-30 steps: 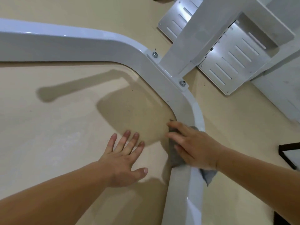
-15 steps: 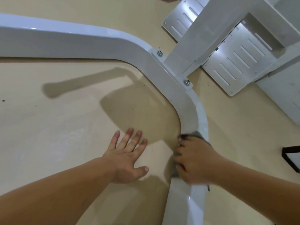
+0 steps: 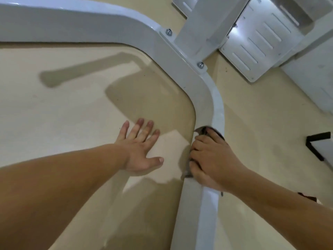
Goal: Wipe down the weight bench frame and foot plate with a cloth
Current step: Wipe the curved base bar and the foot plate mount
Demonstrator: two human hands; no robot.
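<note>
Gripping the grey cloth (image 3: 201,131) round the bench frame (image 3: 198,91) is my right hand (image 3: 212,159). My left hand (image 3: 140,150) lies flat, fingers spread, on the floor (image 3: 72,114) beside it.

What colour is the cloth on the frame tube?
Grey; head view, the cloth is bunched under the right hand on the white frame.

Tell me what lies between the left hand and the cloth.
Only bare beige floor, partly in shadow, separates the left hand from the cloth, as the head view shows.
</note>
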